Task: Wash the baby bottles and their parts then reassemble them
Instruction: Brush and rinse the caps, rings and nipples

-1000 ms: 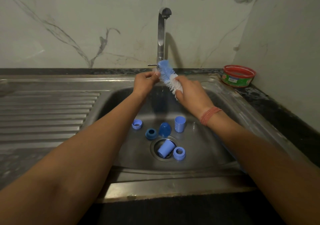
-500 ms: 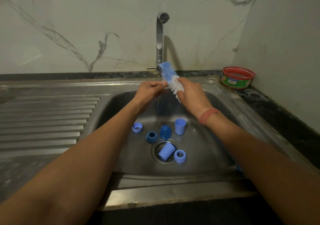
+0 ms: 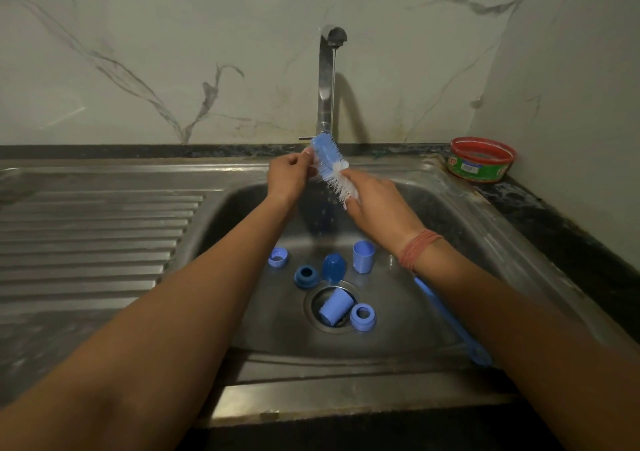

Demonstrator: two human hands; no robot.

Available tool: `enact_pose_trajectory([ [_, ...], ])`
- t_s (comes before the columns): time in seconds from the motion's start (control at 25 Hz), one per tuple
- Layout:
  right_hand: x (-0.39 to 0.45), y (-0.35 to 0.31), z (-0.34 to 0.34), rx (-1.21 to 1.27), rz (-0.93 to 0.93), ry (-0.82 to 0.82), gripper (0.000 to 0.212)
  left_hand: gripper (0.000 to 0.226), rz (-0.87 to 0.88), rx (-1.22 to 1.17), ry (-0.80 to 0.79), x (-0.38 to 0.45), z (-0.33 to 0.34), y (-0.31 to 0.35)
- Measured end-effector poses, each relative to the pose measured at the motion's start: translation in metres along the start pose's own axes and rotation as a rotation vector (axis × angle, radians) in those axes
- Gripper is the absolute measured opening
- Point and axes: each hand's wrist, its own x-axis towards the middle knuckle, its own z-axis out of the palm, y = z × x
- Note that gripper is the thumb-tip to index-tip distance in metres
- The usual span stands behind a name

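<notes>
Blue brush gripped by right hand, left hand seemingly pinching bristles

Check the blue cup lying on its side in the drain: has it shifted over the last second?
No. The blue cup still lies on its side in the drain strainer, with the blue ring right beside it as before.

White marble wall with grey veins behind, plain pale wall to the right. Dark speckled worktop along far and right edges. Ribbed steel draining board at left. Dim light, soft reflections high on marble.
</notes>
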Motion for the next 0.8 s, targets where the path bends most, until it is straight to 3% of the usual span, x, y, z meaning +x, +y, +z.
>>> enact_pose_trajectory([
  [0.24, 0.005, 0.005, -0.014, -0.002, 0.034, 0.033, 0.046, 0.03, 0.115, 0.164, -0.207, -0.022, 0.002, 0.007],
  [0.44, 0.003, 0.003, -0.023, 0.1, 0.057, 0.051, 0.035, 0.025, 0.093, 0.147, -0.212, -0.041, 0.006, 0.013],
  [0.6, 0.006, 0.009, -0.02, 0.349, 0.248, 0.012, 0.039, 0.017, -0.069, -0.023, -0.211, -0.05, 0.006, 0.014],
  [0.8, 0.009, 0.014, -0.016, 0.692, 0.425, 0.012, 0.033, 0.017, -0.345, -0.539, -0.223, -0.047, 0.0, 0.021],
])
